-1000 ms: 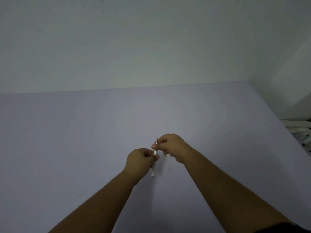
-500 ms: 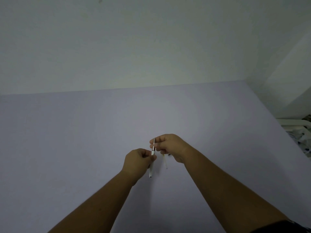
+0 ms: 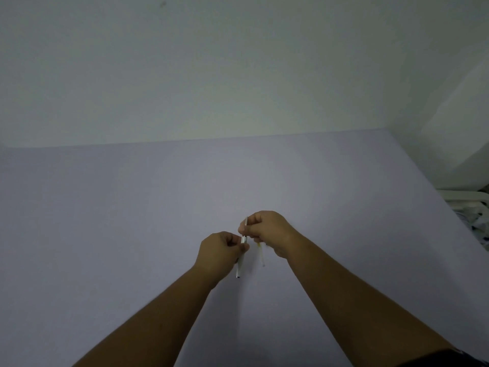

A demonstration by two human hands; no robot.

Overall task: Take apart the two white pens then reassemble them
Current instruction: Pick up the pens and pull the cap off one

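Above the table (image 3: 132,234), a thin, light, probably slippery white pen (image 3: 241,256) is pinched by the left hand (image 3: 221,251) at its lower barrel and by the right hand (image 3: 267,230) at twelve o'clock, where what seems a refill (image 3: 261,256) is also clasped.
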